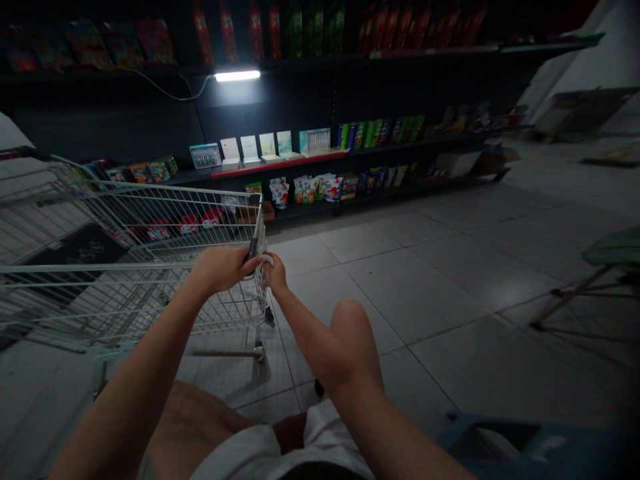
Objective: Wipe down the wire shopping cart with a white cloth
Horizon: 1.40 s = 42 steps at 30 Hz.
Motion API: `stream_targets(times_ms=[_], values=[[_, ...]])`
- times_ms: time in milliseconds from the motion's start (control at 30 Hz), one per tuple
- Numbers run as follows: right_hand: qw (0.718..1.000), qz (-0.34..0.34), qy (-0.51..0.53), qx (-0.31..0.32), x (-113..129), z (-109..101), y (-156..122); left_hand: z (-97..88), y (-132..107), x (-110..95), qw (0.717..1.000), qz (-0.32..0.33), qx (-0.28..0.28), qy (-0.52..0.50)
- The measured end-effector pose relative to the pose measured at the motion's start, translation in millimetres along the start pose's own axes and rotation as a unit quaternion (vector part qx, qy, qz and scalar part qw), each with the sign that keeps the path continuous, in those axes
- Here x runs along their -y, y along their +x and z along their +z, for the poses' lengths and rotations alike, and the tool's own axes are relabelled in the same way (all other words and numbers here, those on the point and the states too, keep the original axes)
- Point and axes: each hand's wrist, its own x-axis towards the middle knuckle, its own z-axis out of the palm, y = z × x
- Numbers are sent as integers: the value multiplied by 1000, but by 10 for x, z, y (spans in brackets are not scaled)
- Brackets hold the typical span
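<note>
A wire shopping cart (125, 220) stands on the tiled floor at the left, close in front of me. My left hand (223, 267) is wrapped round the cart's near corner at the dark handle end (253, 248). My right hand (275, 270) is closed beside it, pinching something small and white against the cart's wire side. A dark flat item (80, 248) lies inside the cart basket. My bare knees and light shorts show at the bottom of the view.
Dark store shelves (320, 160) with boxed and bagged goods run along the far wall under a lit tube lamp (237, 75). A green stool (613, 253) with metal legs stands at the right. A blue object (525, 443) sits at the bottom right.
</note>
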Motion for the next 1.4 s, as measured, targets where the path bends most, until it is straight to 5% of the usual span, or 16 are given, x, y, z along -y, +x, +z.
stream_targets(times_ms=[200,300,467,600,700,767,867,967,1033,1233,1400], values=[[998,-48,-43,-28,13,-116,-843,-22,-2,-28,1000,-11,4,-10],[996,-69,-44,-22,56,-134,-806,-19,-7,-28,1000,-10,-1,-3],[999,18,-26,-8,60,-52,-426,-12,18,-30,1000,-17,3,6],[996,-44,-67,-32,-234,-59,-929,-11,43,-23,1000,-25,9,-7],[995,-25,-93,-23,-476,-208,-1307,-3,38,-12,1000,-26,8,-11],[995,-5,-99,1,-548,-329,-1277,6,29,-7,1000,-22,4,-10],[995,8,-103,-4,-520,-407,-873,19,26,-7,1000,-22,0,-4],[995,19,-99,-17,-437,-311,-519,22,40,-14,1000,-26,0,-3],[995,27,-95,-14,-418,-214,-536,18,51,-19,1000,-27,2,-4],[995,49,-72,-58,-543,-198,-1489,13,54,-17,1000,-23,-2,-11],[960,256,112,-31,-476,-174,-1969,20,77,-18,1000,-25,-5,-7]])
